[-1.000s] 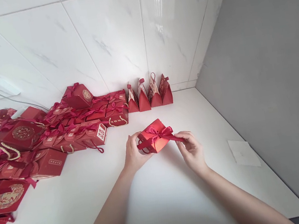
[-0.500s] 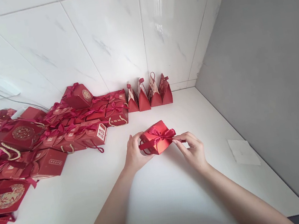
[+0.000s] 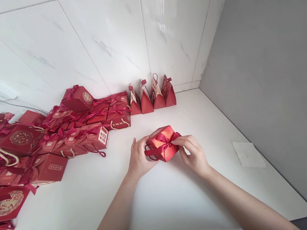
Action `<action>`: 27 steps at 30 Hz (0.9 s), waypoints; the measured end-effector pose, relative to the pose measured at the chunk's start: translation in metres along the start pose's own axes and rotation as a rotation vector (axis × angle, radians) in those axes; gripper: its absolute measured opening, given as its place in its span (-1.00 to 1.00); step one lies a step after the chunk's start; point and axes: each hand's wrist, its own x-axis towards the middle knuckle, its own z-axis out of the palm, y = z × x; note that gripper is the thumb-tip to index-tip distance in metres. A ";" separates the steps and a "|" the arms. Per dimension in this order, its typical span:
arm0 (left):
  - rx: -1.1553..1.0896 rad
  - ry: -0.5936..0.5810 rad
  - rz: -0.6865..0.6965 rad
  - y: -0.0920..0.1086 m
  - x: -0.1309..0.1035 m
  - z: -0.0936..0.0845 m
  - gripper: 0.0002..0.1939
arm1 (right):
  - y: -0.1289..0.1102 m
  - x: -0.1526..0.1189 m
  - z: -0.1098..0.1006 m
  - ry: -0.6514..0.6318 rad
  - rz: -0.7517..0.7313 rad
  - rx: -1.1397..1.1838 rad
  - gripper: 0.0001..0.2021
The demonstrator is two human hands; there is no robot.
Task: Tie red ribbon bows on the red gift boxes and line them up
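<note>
The left hand (image 3: 140,159) has its grip closed around the left side of a small red box (image 3: 155,141), which sits in front of the person, well in from the edges of the white surface (image 3: 211,125). The box is tilted, and whether its underside touches the surface cannot be told. The right hand (image 3: 194,154) has its fingertips on the satin bow (image 3: 163,141) at the box's right side; whether ribbon is pinched between finger and thumb is hidden.

To the left, a pile of red boxes (image 3: 51,168) spreads from the left of the view back to the tiled wall (image 3: 111,31) — one corded handle (image 3: 101,153) sticks out past the pile's near edge, the nearest stray part to the left hand. Four triangular boxes (image 3: 170,99) stand in a row by the wall, beyond the held box, with a strip of white surface between. On the right, a white sheet (image 3: 249,154) lies against the slanting edge where the surface meets the grey panel (image 3: 279,54). A broad stretch of surface runs between the right hand and that sheet — the wider room beside the two hands.
</note>
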 end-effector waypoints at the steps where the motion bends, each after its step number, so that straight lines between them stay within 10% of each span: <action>1: 0.000 -0.007 -0.004 0.000 0.000 0.000 -0.14 | 0.000 0.000 -0.001 -0.004 0.008 0.008 -0.67; 9: -0.187 -0.149 0.043 -0.011 -0.006 -0.009 -0.11 | 0.005 0.004 -0.009 -0.030 0.017 0.060 -0.77; 15: -0.517 -0.008 -0.259 0.006 0.002 -0.011 -0.50 | -0.003 0.008 -0.010 -0.020 0.051 0.134 -0.78; 27: -0.645 -0.160 -0.356 0.024 0.014 -0.015 -0.75 | -0.011 0.014 -0.025 -0.102 0.567 0.672 -0.64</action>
